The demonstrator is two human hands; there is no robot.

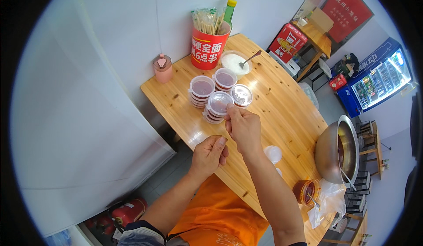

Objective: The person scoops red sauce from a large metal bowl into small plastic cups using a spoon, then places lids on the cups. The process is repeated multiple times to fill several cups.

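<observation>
My right hand (244, 125) pinches the rim of a lidded clear plastic cup (219, 102) at the top of the nearest stack. Beside it stand a left stack of lidded cups with dark red contents (202, 89), a back stack (225, 78) and, to the right, a cup (241, 95) with a shiny lid. Curled with thumb against fingers, my left hand (210, 155) is over the near table edge, and nothing shows in it. Partly behind my right forearm lie small translucent plastic lids or cups (273, 154).
The wooden table (284, 113) also bears a red chopstick bucket (205, 52), a bowl of white granules with a spoon (235, 63), a pink bottle (163, 70), a large steel bowl (325, 150), a red-sauce tub (302, 191) and a plastic bag (330, 198). A white wall (86, 113) flanks the left.
</observation>
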